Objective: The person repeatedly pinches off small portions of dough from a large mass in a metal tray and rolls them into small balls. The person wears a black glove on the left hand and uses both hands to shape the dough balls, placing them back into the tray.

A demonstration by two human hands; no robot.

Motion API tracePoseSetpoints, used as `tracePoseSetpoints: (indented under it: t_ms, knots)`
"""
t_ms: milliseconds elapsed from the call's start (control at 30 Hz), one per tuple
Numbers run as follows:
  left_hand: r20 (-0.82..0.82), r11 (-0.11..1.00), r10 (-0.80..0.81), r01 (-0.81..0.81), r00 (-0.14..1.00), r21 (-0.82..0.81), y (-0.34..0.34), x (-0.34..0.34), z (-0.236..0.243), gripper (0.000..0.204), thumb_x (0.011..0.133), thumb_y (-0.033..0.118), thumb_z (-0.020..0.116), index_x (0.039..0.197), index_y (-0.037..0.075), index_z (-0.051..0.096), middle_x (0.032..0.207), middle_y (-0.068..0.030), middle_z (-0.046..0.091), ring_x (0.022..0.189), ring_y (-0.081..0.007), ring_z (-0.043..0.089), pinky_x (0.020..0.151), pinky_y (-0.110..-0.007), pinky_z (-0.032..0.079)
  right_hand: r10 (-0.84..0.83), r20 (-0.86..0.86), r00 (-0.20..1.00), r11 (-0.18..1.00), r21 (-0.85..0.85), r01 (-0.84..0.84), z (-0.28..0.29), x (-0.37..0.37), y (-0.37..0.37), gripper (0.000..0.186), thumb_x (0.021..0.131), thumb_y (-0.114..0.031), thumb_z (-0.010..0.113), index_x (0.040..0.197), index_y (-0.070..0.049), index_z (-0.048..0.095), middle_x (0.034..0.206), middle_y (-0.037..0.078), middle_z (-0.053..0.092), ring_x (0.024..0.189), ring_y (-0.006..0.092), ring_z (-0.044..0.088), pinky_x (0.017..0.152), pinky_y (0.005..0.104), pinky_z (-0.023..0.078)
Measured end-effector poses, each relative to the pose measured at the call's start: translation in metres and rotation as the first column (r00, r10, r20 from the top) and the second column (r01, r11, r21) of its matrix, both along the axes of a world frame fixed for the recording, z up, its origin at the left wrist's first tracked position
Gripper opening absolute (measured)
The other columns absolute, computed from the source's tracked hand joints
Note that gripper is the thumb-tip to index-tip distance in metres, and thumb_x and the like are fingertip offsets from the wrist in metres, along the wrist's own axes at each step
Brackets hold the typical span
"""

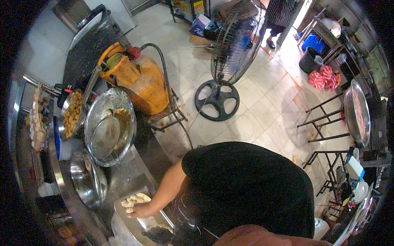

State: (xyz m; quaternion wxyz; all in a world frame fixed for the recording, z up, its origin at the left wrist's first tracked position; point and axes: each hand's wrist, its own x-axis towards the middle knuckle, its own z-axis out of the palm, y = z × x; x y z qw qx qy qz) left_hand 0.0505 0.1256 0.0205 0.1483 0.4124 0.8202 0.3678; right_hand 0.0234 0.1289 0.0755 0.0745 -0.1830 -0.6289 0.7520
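My right hand (140, 210) reaches from a black short sleeve (246, 180) into a rectangular steel tray (150, 223) at lower left, its fingers closed on a pale dough piece at the edge of a small pile of pale pieces (134, 199). Dark material, too unclear to name, lies at the tray's near end. Blurred skin (262, 238) runs along the bottom edge; I cannot tell whether it belongs to my left arm, and no fingers show there. Beside the tray sit a steel bowl (84, 180) and a large round platter (106, 145) with brown residue.
An orange gas cylinder (147, 86) with a hose stands beyond the counter, near fried pieces (74, 110) in a pan. A standing fan (217, 100) occupies the floor. At right are metal stands (320, 123), a wide basin (359, 112) and buckets (308, 61). A person's legs (275, 28) show at top.
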Motion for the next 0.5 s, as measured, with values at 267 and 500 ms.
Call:
tracePoseSetpoints:
  t_ms: [267, 500]
  knots:
    - [0.011, 1.0, 0.017, -0.017, 1.0, 0.002, -0.005, -0.002, -0.005, 0.032, 0.083, 0.014, 0.046, 0.111, 0.002, 0.052, 0.093, -0.0133, 0.058, 0.077, -0.0226, 0.053, 0.067, -0.033, 0.043, 0.521, -0.022, 0.853, 0.818, -0.272, -0.507, 0.013, 0.014, 0.031, 0.021, 0.067, -0.009, 0.063, 0.085, 0.0, 0.057, 0.068, 0.012, 0.056, 0.06, 0.0216, 0.057, 0.051, 0.0381, 0.047]
    - [0.009, 1.0, 0.019, -0.019, 1.0, -0.005, -0.008, -0.007, -0.007, 0.031, 0.083, 0.014, 0.046, 0.111, 0.002, 0.052, 0.091, -0.0131, 0.058, 0.075, -0.0222, 0.053, 0.066, -0.033, 0.044, 0.588, -0.168, 0.791, 0.74, -0.281, -0.61, 0.005, 0.012, 0.034, 0.023, 0.068, 0.003, 0.058, 0.089, 0.004, 0.049, 0.073, 0.018, 0.053, 0.06, 0.0329, 0.059, 0.049, 0.0436, 0.049]
